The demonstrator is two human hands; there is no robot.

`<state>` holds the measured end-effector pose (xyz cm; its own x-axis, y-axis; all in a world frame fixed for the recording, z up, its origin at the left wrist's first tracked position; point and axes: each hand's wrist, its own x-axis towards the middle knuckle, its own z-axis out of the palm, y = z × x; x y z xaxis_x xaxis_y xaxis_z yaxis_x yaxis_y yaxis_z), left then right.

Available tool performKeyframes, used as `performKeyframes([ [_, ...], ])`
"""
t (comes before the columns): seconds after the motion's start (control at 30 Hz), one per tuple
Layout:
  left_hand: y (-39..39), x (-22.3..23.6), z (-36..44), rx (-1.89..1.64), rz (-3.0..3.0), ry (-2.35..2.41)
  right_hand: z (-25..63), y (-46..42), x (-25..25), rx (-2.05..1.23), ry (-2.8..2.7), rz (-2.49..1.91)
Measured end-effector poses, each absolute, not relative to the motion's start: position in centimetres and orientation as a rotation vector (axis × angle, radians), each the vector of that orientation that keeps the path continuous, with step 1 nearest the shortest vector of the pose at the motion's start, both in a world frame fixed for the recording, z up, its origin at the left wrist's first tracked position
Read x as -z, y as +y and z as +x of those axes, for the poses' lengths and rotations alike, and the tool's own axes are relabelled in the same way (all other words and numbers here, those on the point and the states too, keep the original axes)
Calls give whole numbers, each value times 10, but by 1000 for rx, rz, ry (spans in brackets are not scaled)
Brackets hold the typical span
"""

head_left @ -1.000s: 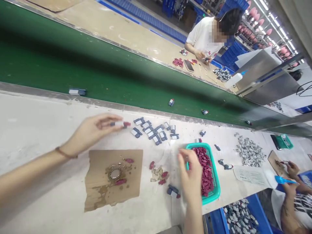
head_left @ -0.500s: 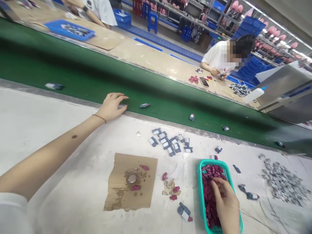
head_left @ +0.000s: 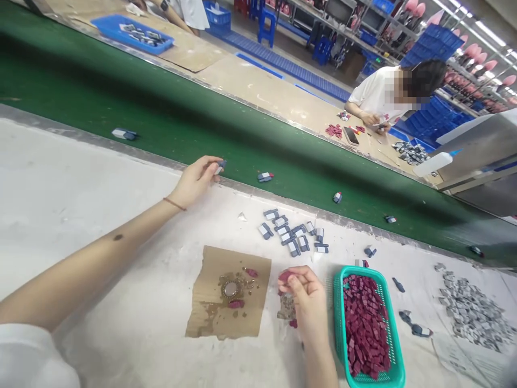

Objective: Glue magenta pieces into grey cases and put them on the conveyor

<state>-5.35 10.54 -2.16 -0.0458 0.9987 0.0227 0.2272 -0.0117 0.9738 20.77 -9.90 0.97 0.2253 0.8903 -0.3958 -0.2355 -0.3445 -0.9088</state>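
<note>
My left hand (head_left: pixel 198 179) is closed on a small dark-blue and white plastic part (head_left: pixel 220 166) at the near edge of the green conveyor belt (head_left: pixel 177 140). In my right hand (head_left: pixel 309 296), a small dark-red piece (head_left: pixel 285 276) is pinched between thumb and fingers. Below that hand lies a scrap of stained card (head_left: pixel 285 307), partly covered. To its left is a torn cardboard sheet (head_left: pixel 197 302) with a round metal cap (head_left: pixel 231 289), wet brown spots and dark-red pieces. A green basket (head_left: pixel 338 323) full of dark-red pieces stands to the right.
Several blue and white parts (head_left: pixel 285 233) lie grouped near the belt. A heap of grey pieces (head_left: pixel 472 307) spreads at the right. More parts (head_left: pixel 265 177) ride on the belt. Across it, a person (head_left: pixel 377 94) works beside a white bottle (head_left: pixel 434 164); a blue tray (head_left: pixel 109 29) sits far left.
My right hand has left the basket and moved left with a dark-red piece. My left hand has closed on a blue and white part at the belt. The view has shifted slightly.
</note>
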Motion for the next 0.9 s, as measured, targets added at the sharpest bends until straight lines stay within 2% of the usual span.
performKeyframes([
  [0.1, 64, 14, -47, -1078, 992, 1206, 190, -93, 2, -1433, -737, -1432],
  [0.37, -28, 1, -46, -820, 905, 1147, 166, -93, 20, -1499, -1137, -1392],
  [0.63, -67, 10, -39, -708, 780, 1013, 161, -90, 18, -1685, -1059, -1277],
  [0.9, -78, 11, -26, -756, 629, 836, 157, -93, 12, -1830, -923, -1239],
])
